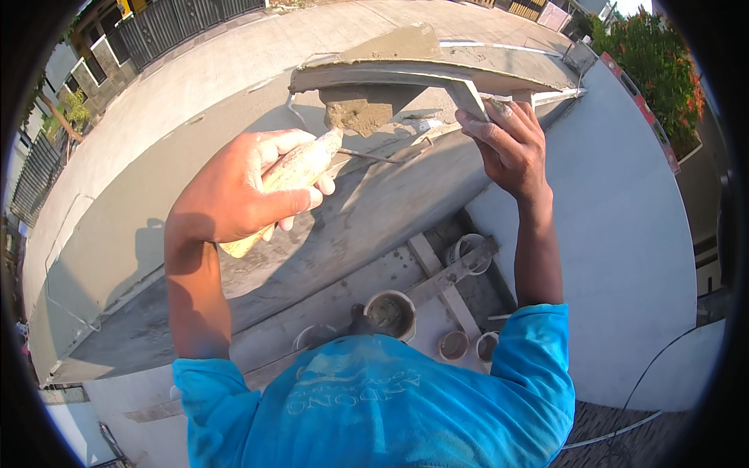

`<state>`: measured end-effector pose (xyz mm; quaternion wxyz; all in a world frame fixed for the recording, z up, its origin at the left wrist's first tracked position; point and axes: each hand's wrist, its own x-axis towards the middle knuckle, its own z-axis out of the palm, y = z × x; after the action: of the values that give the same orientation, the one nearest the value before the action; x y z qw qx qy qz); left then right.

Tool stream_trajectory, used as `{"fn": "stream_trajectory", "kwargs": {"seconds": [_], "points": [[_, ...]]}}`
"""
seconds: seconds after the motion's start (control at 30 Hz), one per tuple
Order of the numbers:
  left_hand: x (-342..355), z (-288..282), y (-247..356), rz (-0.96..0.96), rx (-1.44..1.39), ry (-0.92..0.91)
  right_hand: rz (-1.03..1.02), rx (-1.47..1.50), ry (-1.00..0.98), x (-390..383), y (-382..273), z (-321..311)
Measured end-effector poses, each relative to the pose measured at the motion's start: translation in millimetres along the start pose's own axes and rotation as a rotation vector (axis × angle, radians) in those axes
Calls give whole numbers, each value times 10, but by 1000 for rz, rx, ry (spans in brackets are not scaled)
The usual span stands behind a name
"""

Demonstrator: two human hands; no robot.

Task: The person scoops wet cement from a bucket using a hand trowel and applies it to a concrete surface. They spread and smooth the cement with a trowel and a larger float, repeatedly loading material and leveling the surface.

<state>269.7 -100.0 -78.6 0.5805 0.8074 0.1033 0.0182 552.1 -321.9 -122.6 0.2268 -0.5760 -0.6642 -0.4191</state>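
Note:
My left hand (242, 179) is closed round the pale, mortar-crusted wooden handle (300, 165) of a trowel. A thin bent metal shank (370, 157) runs right from the handle's tip. Just beyond it is a lump of wet mortar (357, 111), beneath the float; how much of the trowel's blade lies there is hard to tell. My right hand (511, 144) grips the handle of a long plastering float (374, 73), held level above the wall's top. Another patch of mortar (398, 44) shows along the float's far edge.
A grey plastered wall (335, 203) crosses in front of me. Below are a bucket of mortar (390, 313), another bucket (470, 253), small pots (453, 345) and planks (452, 273). A pale wall (601, 234) stands at right, with a red-flowered bush (655, 74) beyond. A paved road (187, 86) lies past the wall.

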Motion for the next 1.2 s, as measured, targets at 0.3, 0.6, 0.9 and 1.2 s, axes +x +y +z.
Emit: {"fn": "stream_trajectory", "kwargs": {"seconds": [0.3,0.6,0.9,1.2], "points": [[-42,61,43,13,-31,81,94,-9,51,52,1,126],[-828,483,-309,-53,-337,603,994,347,-385,161,651,-259],[-1475,484,-886,41,-378,613,778,346,-772,11,324,-95],[-1582,503,-1085,56,-469,622,956,-39,-789,-227,702,-262]]}}
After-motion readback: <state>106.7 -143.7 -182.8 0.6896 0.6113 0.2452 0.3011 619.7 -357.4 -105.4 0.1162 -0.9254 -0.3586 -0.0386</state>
